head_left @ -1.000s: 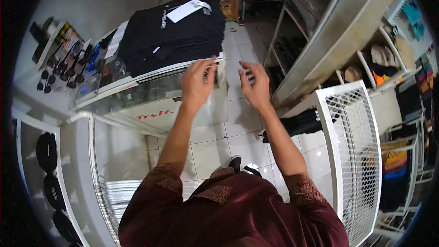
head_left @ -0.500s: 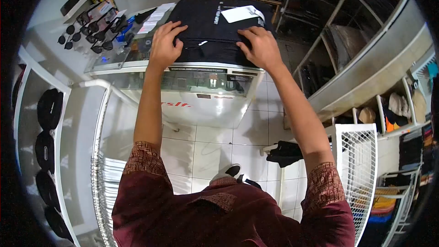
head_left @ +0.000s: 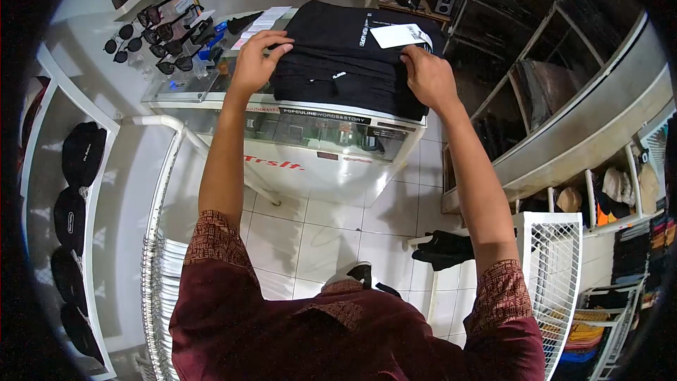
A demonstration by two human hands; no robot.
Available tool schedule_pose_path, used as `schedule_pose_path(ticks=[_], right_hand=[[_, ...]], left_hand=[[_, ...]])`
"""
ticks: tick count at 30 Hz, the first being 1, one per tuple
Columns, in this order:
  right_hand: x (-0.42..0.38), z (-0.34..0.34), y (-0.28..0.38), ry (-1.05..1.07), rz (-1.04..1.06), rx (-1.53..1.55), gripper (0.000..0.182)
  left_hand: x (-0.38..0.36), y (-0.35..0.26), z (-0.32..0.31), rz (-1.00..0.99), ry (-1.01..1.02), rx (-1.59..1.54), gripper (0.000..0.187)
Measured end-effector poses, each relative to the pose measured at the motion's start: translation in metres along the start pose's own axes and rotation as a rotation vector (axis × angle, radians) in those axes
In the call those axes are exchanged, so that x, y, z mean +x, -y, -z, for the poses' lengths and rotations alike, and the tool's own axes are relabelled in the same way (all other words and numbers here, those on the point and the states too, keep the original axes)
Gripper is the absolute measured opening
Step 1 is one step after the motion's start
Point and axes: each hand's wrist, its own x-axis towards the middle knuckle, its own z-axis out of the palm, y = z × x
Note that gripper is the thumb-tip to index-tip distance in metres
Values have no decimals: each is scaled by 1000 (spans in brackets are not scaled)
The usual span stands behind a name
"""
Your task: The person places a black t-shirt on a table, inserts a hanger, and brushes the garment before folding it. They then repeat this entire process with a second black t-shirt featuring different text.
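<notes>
A stack of folded black garments [head_left: 338, 88] lies on a glass-topped display counter [head_left: 395, 121]. The top garment [head_left: 328, 32] bears small white lettering and has a white paper tag [head_left: 398, 35] on it. At its left edge my left hand [head_left: 255, 65] pinches the cloth between thumb and fingers. My right hand [head_left: 431, 79] closes on the right edge below the tag, its fingertips partly hidden. Lower folds show in layers beneath, with a small white label [head_left: 338, 75] at the front.
Several sunglasses [head_left: 169, 32] stand on the counter's left, by white papers [head_left: 264, 25]. A white metal rail [head_left: 166, 169] is at left, near black pouches [head_left: 74, 226] on a wall rack. A white wire rack [head_left: 553, 268] and glass cabinet [head_left: 543, 63] stand at right.
Both hands lay spread on the cloth; now they grip the top garment's side edges. Its front edge has shifted back, showing more layers underneath. The view has tilted slightly.
</notes>
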Motion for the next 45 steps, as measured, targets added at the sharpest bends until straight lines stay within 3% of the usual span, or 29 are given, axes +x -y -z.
schedule_pose_path(ticks=[2, 9, 11, 12, 15, 17, 19, 22, 25, 27, 31, 33, 34, 35, 37, 39, 41, 44, 45], right_hand=[[3, 3, -1, 23, -15, -12, 14], [11, 13, 7, 24, -115, -56, 13], [12, 13, 8, -16, -133, -48, 13], [13, 13, 6, -56, -151, -36, 14], [14, 18, 0, -130, -126, -70, 12], [13, 19, -1, -153, -95, -76, 11], [6, 24, 2, -167, -72, -79, 9], [-7, 50, 14, -197, 94, -161, 6], [-12, 77, 29, -149, 137, -186, 6], [-6, 81, 29, -135, 164, -262, 6], [44, 27, -15, -254, 152, -424, 16], [36, 1, -18, -358, 122, -507, 19], [39, -1, -15, -463, 106, -592, 22], [35, 0, -13, -474, 112, -599, 22], [10, 7, 3, -460, -83, -399, 22], [-14, 3, 10, -237, -178, -235, 24], [-30, -8, 13, -312, -117, -182, 29], [-36, -4, 25, -298, -202, -203, 31], [-39, -5, 28, -382, -200, -223, 38]], left_hand=[[4, 4, -1, 19, -52, -137, 21], [22, -10, -6, -6, -157, -29, 24], [31, -25, -3, 263, -90, -162, 26], [32, -28, -2, 259, -93, -166, 26], [34, -37, 2, 145, -93, -394, 29], [31, -41, 10, -229, -83, -55, 31], [26, -37, 12, -202, -2, 4, 30], [2, -62, 23, -134, -212, -120, 16], [-22, -79, 41, -115, -232, -155, 15], [-16, -76, 38, -1, -186, -189, 18], [30, -33, -5, 47, -314, -215, 29], [30, -9, -33, 85, -327, 372, 44], [23, -14, -37, 248, -278, 424, 60], [14, -17, -37, 242, -291, 421, 60], [1, -26, -37, 625, -295, 302, 56], [-10, -20, -41, 630, -308, 154, 56], [-23, -5, -47, 663, -343, -173, 55], [-24, -10, -45, 636, -396, -254, 50], [-26, -11, -46, 617, -415, -354, 48]])
